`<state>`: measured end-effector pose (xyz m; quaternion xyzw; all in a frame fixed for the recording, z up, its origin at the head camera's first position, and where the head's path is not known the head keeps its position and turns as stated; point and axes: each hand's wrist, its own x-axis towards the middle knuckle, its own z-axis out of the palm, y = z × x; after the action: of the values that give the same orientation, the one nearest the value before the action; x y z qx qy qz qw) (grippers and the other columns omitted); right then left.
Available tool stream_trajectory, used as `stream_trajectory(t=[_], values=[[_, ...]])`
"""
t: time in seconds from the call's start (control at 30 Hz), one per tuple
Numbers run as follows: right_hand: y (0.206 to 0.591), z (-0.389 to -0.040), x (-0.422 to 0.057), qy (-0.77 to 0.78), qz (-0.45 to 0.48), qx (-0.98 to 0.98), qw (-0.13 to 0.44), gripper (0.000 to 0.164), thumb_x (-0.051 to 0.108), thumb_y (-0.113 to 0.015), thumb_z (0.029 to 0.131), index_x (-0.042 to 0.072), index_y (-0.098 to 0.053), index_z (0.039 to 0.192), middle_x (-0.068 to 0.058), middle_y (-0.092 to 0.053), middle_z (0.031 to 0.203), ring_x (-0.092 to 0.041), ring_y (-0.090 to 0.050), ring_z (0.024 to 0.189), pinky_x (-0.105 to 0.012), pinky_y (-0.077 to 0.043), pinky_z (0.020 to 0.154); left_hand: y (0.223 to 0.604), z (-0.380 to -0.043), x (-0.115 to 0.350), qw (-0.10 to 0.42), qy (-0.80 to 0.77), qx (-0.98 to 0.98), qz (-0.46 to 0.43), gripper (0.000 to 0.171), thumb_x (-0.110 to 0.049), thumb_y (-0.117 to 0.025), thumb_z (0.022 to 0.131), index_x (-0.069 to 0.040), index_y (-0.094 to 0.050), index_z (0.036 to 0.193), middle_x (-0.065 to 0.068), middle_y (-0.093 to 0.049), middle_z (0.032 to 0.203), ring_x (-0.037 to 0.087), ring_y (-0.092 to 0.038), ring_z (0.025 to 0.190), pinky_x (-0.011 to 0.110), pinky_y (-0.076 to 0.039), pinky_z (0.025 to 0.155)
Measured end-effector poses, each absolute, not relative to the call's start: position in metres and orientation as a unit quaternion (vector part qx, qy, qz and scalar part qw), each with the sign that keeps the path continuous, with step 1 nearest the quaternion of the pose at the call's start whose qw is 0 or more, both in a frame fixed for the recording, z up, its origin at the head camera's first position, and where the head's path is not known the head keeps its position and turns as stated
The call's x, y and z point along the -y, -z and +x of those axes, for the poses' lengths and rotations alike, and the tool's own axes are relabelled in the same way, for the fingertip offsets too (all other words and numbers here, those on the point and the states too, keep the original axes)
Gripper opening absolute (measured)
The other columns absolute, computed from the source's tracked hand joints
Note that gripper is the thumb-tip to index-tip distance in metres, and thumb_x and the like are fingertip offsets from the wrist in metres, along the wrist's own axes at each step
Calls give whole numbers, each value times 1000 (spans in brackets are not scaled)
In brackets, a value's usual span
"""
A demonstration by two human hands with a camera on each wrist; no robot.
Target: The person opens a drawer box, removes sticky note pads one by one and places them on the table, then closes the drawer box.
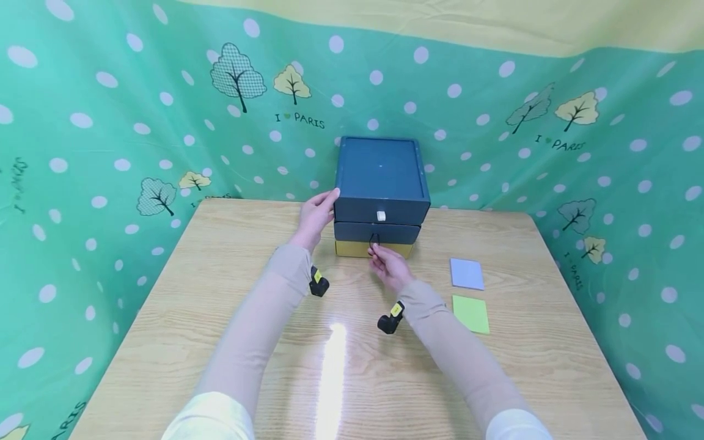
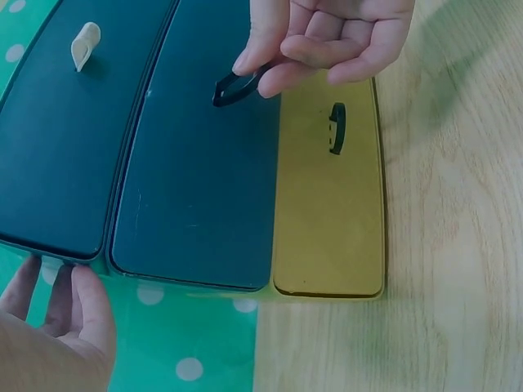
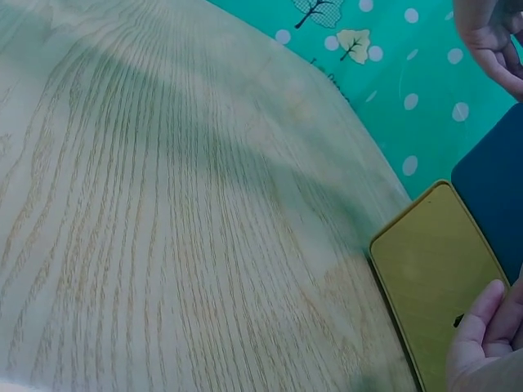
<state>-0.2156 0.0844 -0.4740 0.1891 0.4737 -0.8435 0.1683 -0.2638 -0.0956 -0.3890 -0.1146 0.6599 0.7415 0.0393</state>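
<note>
A small chest of drawers (image 1: 381, 165) stands at the back of the table, with two dark blue drawers above a yellow bottom one (image 2: 327, 220). My right hand (image 1: 392, 269) pinches the black loop handle (image 2: 222, 92) of the middle drawer (image 2: 196, 192) between thumb and fingers. My left hand (image 1: 316, 219) touches the chest's left side at the top drawer (image 1: 363, 211), fingertips against its edge. A white tab (image 2: 85, 42) sticks out from the top drawer's front. On the yellow drawer's front is another black loop (image 2: 339, 128).
To the right of the chest, a blue paper square (image 1: 467, 274) lies on the wooden table (image 1: 220, 305), with a green paper square (image 1: 470, 314) in front of it. Behind the chest hangs a green dotted curtain (image 1: 165, 98) with tree prints.
</note>
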Motion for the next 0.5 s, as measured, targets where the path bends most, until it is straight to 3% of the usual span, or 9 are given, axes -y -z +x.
stream_trajectory(t=[0.3, 0.5], values=[[470, -218, -86, 847, 189, -467, 171, 23, 8, -50, 98, 13, -65, 81, 5, -67, 73, -4, -54, 64, -37, -32, 113, 391, -263, 94, 33, -744, -657, -116, 49, -36, -63, 91, -9, -56, 132, 8, -54, 136, 22, -53, 122, 32, -46, 103], [472, -220, -85, 845, 195, -468, 173, 23, 8, -51, 98, 13, -65, 81, 5, -67, 73, -4, -55, 64, -34, -37, 110, 391, -263, 93, 27, -745, -655, -123, 48, -35, -62, 91, -8, -57, 130, 9, -55, 134, 23, -53, 121, 32, -47, 102]])
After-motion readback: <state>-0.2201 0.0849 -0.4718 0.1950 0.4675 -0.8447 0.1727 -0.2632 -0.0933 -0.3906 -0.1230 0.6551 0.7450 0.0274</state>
